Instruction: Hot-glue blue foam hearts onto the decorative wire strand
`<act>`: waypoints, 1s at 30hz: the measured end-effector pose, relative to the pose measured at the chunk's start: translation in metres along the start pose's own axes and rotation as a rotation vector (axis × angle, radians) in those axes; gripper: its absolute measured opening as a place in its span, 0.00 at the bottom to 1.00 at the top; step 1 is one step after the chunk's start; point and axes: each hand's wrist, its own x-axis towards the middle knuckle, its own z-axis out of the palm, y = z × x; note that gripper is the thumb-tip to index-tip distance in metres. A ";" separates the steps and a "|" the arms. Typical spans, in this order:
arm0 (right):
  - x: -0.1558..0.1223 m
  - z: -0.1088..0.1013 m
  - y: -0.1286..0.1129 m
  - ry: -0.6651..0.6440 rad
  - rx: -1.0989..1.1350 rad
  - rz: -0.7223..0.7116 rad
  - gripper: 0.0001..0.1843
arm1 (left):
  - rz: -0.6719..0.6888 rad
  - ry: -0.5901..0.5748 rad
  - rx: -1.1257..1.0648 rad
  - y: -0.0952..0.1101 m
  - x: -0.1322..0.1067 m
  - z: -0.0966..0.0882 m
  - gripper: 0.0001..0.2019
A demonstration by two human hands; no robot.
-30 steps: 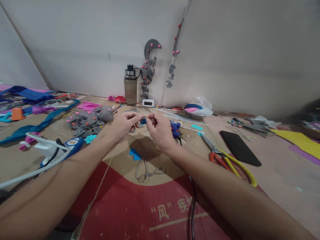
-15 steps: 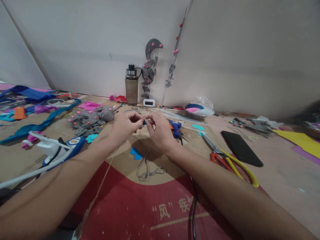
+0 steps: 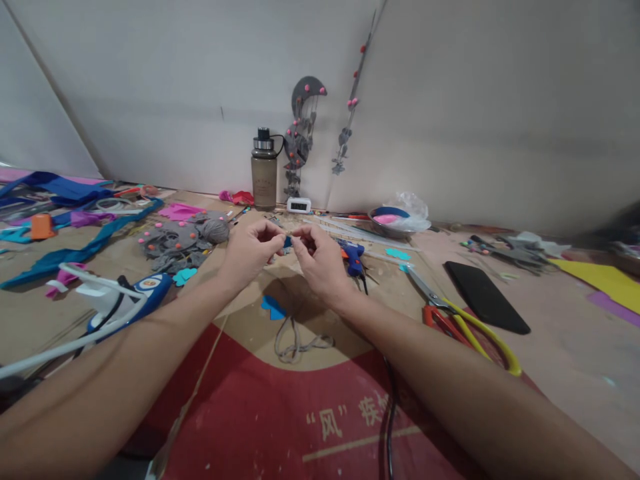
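Observation:
My left hand (image 3: 253, 252) and my right hand (image 3: 324, 263) meet over the cardboard, thumbs and forefingers pinched. Between the fingertips shows a small blue piece (image 3: 287, 243), probably felt; both hands appear to grip it, though the fingers hide most of its shape. Below them lie blue cut-out pieces (image 3: 273, 309) and a looped grey cord (image 3: 296, 350). A blue glue gun (image 3: 354, 259) rests just beyond my right hand, partly hidden by it. Left of my left hand is a heap of grey felt and yarn (image 3: 175, 241) dotted with pink balls.
Scissors (image 3: 440, 303) with red and yellow handles and a black phone (image 3: 484, 297) lie to the right. A blue-and-white device (image 3: 135, 297) stands at left. Behind are a bottle (image 3: 264, 177), a small clock (image 3: 299, 205) and a metal bowl (image 3: 395, 230). A black cable (image 3: 390, 427) crosses the cardboard.
The fingertips have shifted slightly, and a little more of the blue piece shows between them. Both hands stay in nearly the same place; the view has moved a touch.

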 end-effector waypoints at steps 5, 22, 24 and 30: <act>0.001 -0.001 -0.001 0.025 -0.011 0.022 0.06 | -0.015 -0.044 0.012 0.001 -0.001 0.000 0.07; 0.002 -0.004 -0.002 0.055 -0.076 0.020 0.06 | -0.178 -0.209 -0.190 0.003 0.003 -0.002 0.16; 0.001 -0.004 -0.002 0.048 -0.097 -0.001 0.06 | -0.162 -0.207 -0.142 0.005 0.003 -0.003 0.18; 0.000 -0.003 -0.002 0.032 -0.129 -0.073 0.06 | -0.114 -0.171 0.028 0.011 0.002 -0.004 0.13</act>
